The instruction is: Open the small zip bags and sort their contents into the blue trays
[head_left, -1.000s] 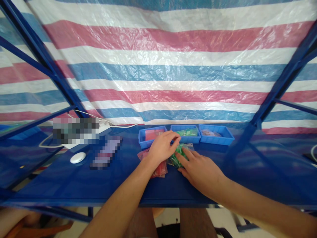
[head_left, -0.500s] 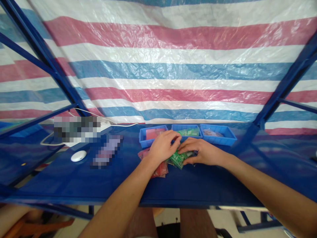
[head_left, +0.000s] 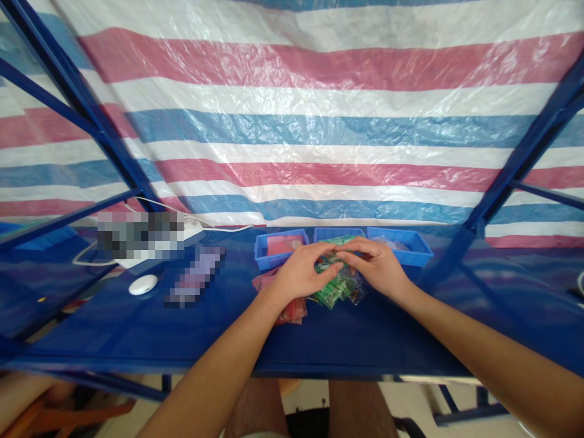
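Note:
My left hand (head_left: 305,271) and my right hand (head_left: 381,263) meet over the pile, fingers curved and thumbs toward each other. Between their fingertips is a small green plastic bag (head_left: 325,264), partly covered by the fingers. Below lie several green bags (head_left: 336,293), with clear, dark-looking bags (head_left: 357,289) at their right side. Red bags (head_left: 292,311) lie under and beside my left wrist, partly hidden by it. Just behind my hands stand a blue bin with red bags (head_left: 260,253), a middle blue bin with green bags (head_left: 320,232), and a right blue bin with clear bags (head_left: 422,253).
A white oval case (head_left: 143,285) and a blurred-out phone-like object (head_left: 196,277) lie on the blue table (head_left: 365,350) at the left. Behind them is a white power strip (head_left: 191,232) with cables. Blue frame posts and a striped sheet (head_left: 319,131) bound the back.
My right hand has moved up and back from the right side of the green pile, turning inward to meet my left hand. More of the green and clear bags now shows.

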A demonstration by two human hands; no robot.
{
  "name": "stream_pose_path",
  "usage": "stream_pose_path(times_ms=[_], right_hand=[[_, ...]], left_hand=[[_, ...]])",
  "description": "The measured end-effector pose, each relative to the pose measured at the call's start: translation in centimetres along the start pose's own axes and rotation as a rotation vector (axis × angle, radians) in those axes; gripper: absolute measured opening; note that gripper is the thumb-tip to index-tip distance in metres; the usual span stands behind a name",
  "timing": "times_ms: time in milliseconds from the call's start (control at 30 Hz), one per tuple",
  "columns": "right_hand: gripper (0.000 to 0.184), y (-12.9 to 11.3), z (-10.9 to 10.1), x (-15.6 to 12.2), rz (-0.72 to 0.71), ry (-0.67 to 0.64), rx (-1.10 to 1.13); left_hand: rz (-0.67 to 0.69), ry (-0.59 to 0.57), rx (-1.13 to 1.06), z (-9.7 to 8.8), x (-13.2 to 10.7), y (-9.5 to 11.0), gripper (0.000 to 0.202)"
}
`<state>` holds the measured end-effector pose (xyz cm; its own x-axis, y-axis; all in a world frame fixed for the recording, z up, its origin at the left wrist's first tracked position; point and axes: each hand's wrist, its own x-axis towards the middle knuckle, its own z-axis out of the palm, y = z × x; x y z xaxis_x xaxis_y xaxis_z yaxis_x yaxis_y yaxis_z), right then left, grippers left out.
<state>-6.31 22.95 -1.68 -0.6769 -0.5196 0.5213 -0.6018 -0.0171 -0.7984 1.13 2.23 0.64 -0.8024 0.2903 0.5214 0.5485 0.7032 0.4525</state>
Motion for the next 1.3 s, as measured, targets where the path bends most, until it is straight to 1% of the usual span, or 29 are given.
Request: stream_pose_path(times_ms=[133, 200, 267, 333, 433, 500, 600, 733, 800, 867, 900, 967, 1033, 1100, 1133, 1200, 1267, 1300], right_hand=[[0.030, 0.8, 0.6, 0.3, 0.089, 0.012, 0.178], [0.035, 1.1, 0.6, 0.5, 0.122, 0.003, 0.282], [0.036, 1.2, 0.5, 0.6, 0.156, 0.011, 0.355], [0.036, 1.0, 0.3, 0.7, 0.196, 0.031, 0.390], [0.038, 0.7, 0.4, 0.8, 0.243, 0.044, 0.423], [0.039, 0.6, 0.4, 0.8, 0.249, 0.048, 0.437], [0.041, 0.7, 0.4, 0.8, 0.244, 0.100, 0.406], [0.041, 0.7, 0.2, 0.9, 0.184, 0.229, 0.255], [0.039, 0.6, 0.2, 0.7, 0.132, 0.269, 0.180], [0.034, 0.4, 0.2, 0.5, 0.065, 0.263, 0.097], [0.030, 0.2, 0.2, 0.3, 0.015, 0.229, 0.036], [0.020, -0.2, 0.2, 0.1, -0.119, 0.117, -0.120], [0.014, -0.7, 0.1, 0.0, -0.258, 0.002, -0.259], [0.014, -1.2, 0.0, -0.1, -0.339, -0.054, -0.322], [0.014, -1.4, 0.0, -0.1, -0.351, -0.050, -0.329], [0.015, -1.5, 0.0, -0.1, -0.332, 0.007, -0.321], [0.020, -1.3, 0.1, -0.1, -0.271, 0.097, -0.273], [0.026, -1.1, 0.2, -0.1, -0.228, 0.129, -0.225]], left_hand=[[-0.077, 0.030, -0.068, 0.2, 0.1, -0.1, 0.041], [-0.112, 0.069, -0.110, 0.2, 0.3, -0.4, 0.044], [-0.125, 0.113, -0.154, 0.1, 0.4, -0.6, 0.045], [-0.124, 0.137, -0.194, 0.1, 0.5, -0.7, 0.045], [-0.119, 0.127, -0.218, 0.1, 0.5, -0.8, 0.044], [-0.122, 0.125, -0.215, 0.2, 0.5, -0.9, 0.044], [-0.106, 0.178, -0.183, 0.2, 0.6, -0.8, 0.042], [-0.038, 0.236, -0.068, 0.0, 0.5, -0.2, 0.033], [-0.060, 0.230, -0.080, -0.1, 0.4, 0.3, 0.037], [-0.120, 0.186, -0.198, -0.1, 0.3, 0.6, 0.049], [-0.153, 0.156, -0.270, -0.1, 0.3, 0.8, 0.053], [-0.190, 0.103, -0.372, -0.1, 0.3, 0.8, 0.051], [-0.197, 0.089, -0.409, 0.1, 0.5, 0.6, 0.044], [-0.206, 0.097, -0.440, 0.2, 0.6, 0.0, 0.042], [-0.223, 0.107, -0.462, 0.3, 0.7, -0.3, 0.039], [-0.262, 0.140, -0.508, 0.6, 0.8, -1.0, 0.035], [-0.279, 0.168, -0.550, 0.8, 0.9, -1.5, 0.030], [-0.280, 0.169, -0.572, 0.8, 0.9, -1.6, 0.027]])
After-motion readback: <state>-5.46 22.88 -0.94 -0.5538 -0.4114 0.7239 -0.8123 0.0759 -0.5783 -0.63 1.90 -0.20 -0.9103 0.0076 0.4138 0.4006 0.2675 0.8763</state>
